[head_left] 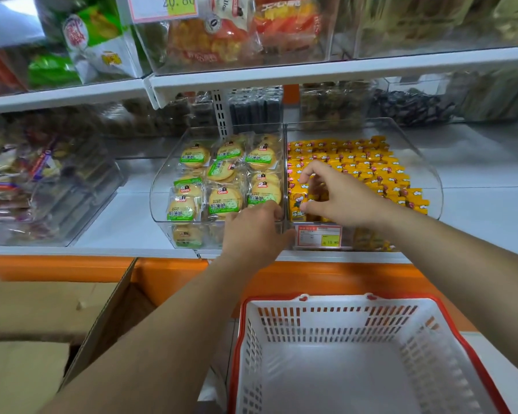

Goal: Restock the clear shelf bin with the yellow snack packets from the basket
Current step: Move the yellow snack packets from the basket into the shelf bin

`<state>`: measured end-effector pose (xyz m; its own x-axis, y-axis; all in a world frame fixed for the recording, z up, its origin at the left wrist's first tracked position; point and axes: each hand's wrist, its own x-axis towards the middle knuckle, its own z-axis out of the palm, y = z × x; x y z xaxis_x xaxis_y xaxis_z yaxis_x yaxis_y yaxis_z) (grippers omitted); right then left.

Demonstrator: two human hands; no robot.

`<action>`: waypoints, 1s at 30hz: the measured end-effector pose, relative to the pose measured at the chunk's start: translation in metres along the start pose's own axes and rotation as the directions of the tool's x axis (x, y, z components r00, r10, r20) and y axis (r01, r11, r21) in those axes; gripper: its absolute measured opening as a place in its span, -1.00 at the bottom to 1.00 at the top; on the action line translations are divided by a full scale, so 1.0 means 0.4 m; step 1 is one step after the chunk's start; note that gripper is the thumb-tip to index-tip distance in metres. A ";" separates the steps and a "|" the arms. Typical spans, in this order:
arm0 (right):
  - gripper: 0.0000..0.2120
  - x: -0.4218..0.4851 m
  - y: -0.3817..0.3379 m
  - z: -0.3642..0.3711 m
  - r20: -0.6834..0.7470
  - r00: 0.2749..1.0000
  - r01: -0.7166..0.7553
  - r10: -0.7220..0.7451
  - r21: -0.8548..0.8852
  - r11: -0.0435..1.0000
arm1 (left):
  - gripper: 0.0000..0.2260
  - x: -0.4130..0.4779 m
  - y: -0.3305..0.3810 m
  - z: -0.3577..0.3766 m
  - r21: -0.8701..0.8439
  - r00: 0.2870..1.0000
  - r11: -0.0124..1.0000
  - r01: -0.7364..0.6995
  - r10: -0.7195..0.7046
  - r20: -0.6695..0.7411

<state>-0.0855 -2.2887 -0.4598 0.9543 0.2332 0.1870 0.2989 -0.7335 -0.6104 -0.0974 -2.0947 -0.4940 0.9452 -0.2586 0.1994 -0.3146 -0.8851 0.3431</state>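
Note:
The clear shelf bin on the white shelf holds several rows of yellow snack packets. My right hand reaches over its front left corner, thumb and fingers curled round a few upright yellow packets. My left hand rests on the front edge where this bin meets the neighbouring one, its fingers curled over the rim. The white basket with a red rim stands below the shelf and shows only its bare bottom.
Left of the yellow bin is a clear bin of round biscuits in green-labelled wrappers. A red price tag is on the bin front. An open cardboard box sits at lower left. More snack bins fill the upper shelf.

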 end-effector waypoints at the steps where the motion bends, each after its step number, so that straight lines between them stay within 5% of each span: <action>1: -0.64 0.002 0.001 -0.001 0.031 0.999 -0.010 0.010 0.027 1.000 | -0.62 0.002 0.003 -0.004 -0.050 1.000 0.999 0.011 -0.011 0.011; 5: -0.64 -0.002 0.011 0.004 0.007 1.000 0.010 -0.011 0.108 0.994 | -0.44 0.023 0.028 -0.030 -0.416 0.996 0.908 -0.037 -0.001 -0.091; 14: -0.53 0.001 0.055 -0.020 0.061 0.995 -0.084 0.073 0.196 0.977 | -0.62 0.073 0.048 -0.041 -0.099 0.977 0.977 -0.191 0.179 -0.119; 24: -0.80 0.000 0.051 -0.003 -0.138 0.987 -0.094 0.085 -0.055 0.994 | -0.63 0.097 0.042 -0.083 -0.001 0.967 0.970 -0.244 0.243 -0.081; 30: -0.82 -0.003 0.047 0.011 0.003 0.999 -0.039 0.041 -0.243 0.969 | -0.63 0.102 0.047 -0.073 0.094 0.956 0.958 -0.272 0.280 -0.091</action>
<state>-0.0809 -2.2999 -0.4751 0.9658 0.2047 0.1592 0.2534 -0.8752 -0.4122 -0.0675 -2.1105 -0.4526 0.8071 -0.4598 0.3704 -0.5500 -0.8137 0.1881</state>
